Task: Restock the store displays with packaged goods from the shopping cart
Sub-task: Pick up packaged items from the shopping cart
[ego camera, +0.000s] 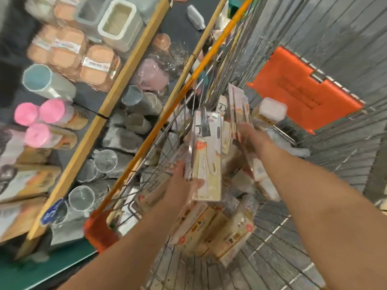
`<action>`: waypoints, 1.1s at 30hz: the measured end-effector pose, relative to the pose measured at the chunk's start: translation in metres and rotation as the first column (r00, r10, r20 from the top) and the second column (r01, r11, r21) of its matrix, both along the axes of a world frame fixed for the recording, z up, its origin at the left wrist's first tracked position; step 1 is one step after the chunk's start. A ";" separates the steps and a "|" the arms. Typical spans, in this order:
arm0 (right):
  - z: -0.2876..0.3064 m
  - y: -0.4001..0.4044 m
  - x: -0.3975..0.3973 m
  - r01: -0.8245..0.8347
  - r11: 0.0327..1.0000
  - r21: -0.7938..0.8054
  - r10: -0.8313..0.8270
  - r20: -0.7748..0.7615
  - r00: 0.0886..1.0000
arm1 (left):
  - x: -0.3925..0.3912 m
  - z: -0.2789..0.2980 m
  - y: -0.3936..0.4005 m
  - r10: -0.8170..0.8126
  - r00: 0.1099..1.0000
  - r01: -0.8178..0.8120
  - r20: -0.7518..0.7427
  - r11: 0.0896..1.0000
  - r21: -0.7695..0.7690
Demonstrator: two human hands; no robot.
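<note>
Head view — both hands gripping packets [207,155]

— Where's the shopping cart [209,84]?
— Right of the shelves [117,80], with packages [219,233] heaped inside.
— And the hands?
— Over the cart: left hand [184,185] holds a flat pack [207,155], right hand [251,139] holds another [237,103] just beside it.

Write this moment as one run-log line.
left hand: holds flat cream carded package | right hand: holds similar packages | over wire shopping cart

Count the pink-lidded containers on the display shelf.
3, clustered at the shelf's left side: one far left, one beside it, one below them. Others may be hidden off-frame.
</note>
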State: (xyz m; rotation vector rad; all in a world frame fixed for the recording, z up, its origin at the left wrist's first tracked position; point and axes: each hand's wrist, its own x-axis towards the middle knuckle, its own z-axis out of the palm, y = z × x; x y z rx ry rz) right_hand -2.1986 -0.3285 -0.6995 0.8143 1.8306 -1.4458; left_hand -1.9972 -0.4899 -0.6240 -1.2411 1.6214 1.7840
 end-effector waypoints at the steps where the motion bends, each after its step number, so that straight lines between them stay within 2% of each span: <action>1: -0.010 0.001 -0.001 -0.071 0.997 0.021 0.071 0.015 0.997 | 0.002 -0.003 -0.001 0.005 1.000 -0.006 0.019 1.000 0.008; 3: -0.034 0.005 -0.008 -0.135 0.989 0.059 0.135 0.002 0.991 | 0.003 -0.003 -0.003 0.023 0.999 -0.023 0.047 1.000 0.016; 4: -0.031 0.002 -0.007 -0.138 0.989 0.045 0.136 0.044 0.990 | 0.003 -0.002 -0.005 0.035 0.998 -0.035 0.053 0.999 0.003; 6: 0.000 -0.008 -0.001 -0.167 0.986 -0.024 0.169 0.130 0.977 | 0.004 -0.001 -0.007 0.045 0.996 -0.044 0.078 0.999 -0.009; 10: 0.027 0.008 0.022 -0.159 0.987 0.021 0.154 0.143 0.978 | 0.007 -0.002 -0.009 0.060 0.997 -0.062 0.055 0.998 0.031; 14: 0.063 0.033 0.058 -0.080 0.991 -0.103 0.091 0.106 0.990 | 0.023 -0.055 -0.012 0.100 0.995 -0.099 -0.019 0.993 0.059; 19: 0.112 0.052 0.108 -0.090 0.968 -0.236 0.096 0.013 0.995 | 0.019 0.036 0.012 0.133 0.990 -0.129 -0.042 0.989 0.075; 23: 0.143 0.061 0.143 -0.151 0.932 -0.331 0.147 -0.038 0.988 | 0.051 0.068 0.035 0.208 0.974 -0.189 -0.093 0.966 0.176; 28: 0.181 0.075 0.179 -0.261 0.877 -0.404 0.222 -0.140 0.965 | 0.093 0.103 0.057 0.297 0.919 -0.266 -0.258 0.953 0.147; 33: 0.248 0.071 0.202 -0.439 0.769 -0.465 0.335 -0.291 0.896 | 0.136 0.175 0.069 0.368 0.826 -0.356 -0.427 0.928 0.110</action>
